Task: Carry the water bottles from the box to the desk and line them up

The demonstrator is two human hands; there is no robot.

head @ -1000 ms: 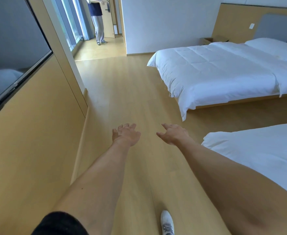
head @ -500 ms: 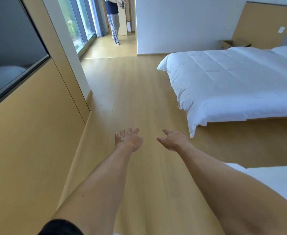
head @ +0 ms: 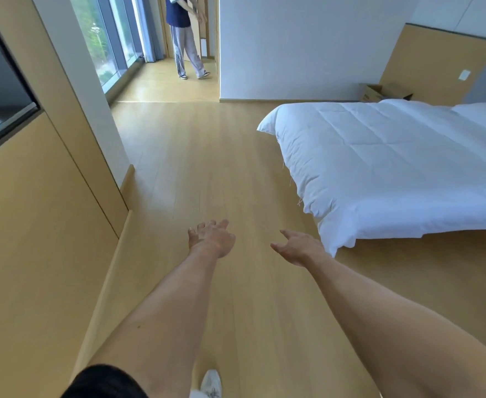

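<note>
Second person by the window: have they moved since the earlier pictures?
Yes. The second person has stepped right, away from the window and toward the white wall's corner.

A wooden floor [head: 207, 156] carries a white-covered bed [head: 393, 162].

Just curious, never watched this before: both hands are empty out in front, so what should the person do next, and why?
Probably keep walking across the wood floor toward the cardboard box behind the bed. The left hand and right hand are open and hold nothing, and no bottles or desk show here.
</note>
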